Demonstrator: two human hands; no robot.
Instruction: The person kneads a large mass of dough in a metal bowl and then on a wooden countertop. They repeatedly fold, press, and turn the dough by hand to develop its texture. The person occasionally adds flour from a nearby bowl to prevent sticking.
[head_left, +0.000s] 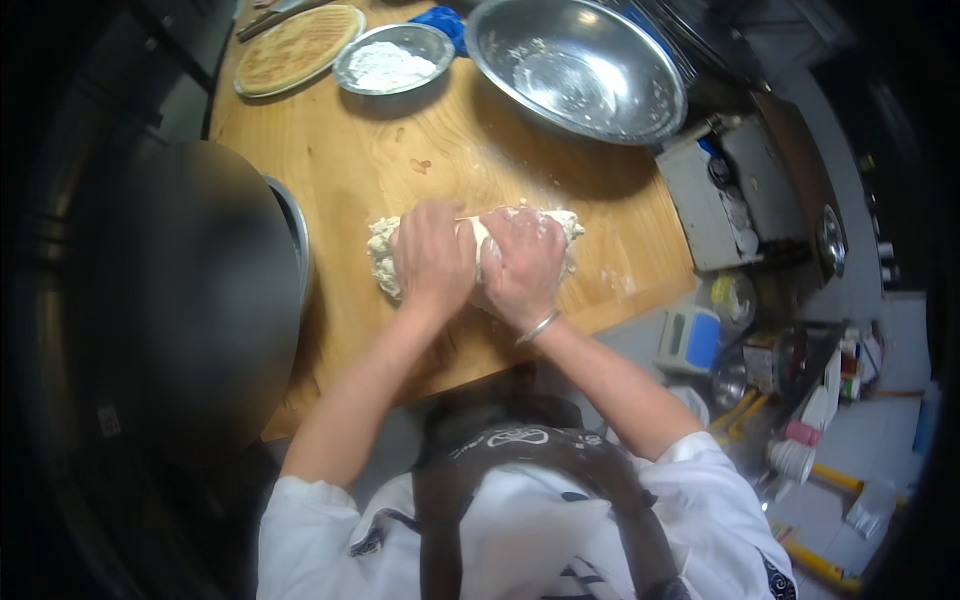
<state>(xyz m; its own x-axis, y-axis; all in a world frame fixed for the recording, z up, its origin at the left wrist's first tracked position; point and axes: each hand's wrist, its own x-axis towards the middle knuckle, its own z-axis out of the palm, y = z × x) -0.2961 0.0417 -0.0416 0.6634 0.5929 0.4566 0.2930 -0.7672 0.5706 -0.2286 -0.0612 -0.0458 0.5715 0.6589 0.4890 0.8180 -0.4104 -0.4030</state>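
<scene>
A rough, elongated mass of pale dough lies across the wooden work table. My left hand presses on its left half with the fingers bent over the far side. Close beside it, my right hand bears on the right half, its fingers curled and dusted with flour. A smooth strip of dough shows between the hands, and shaggy ends stick out on both sides. Both hands hide part of the dough. A metal bangle circles my right wrist.
Beyond the dough stand a large steel bowl, a smaller metal bowl of flour and a round flatbread on a plate. A large dark rounded object overlaps the table's left side. Shelving with containers lies past the right edge.
</scene>
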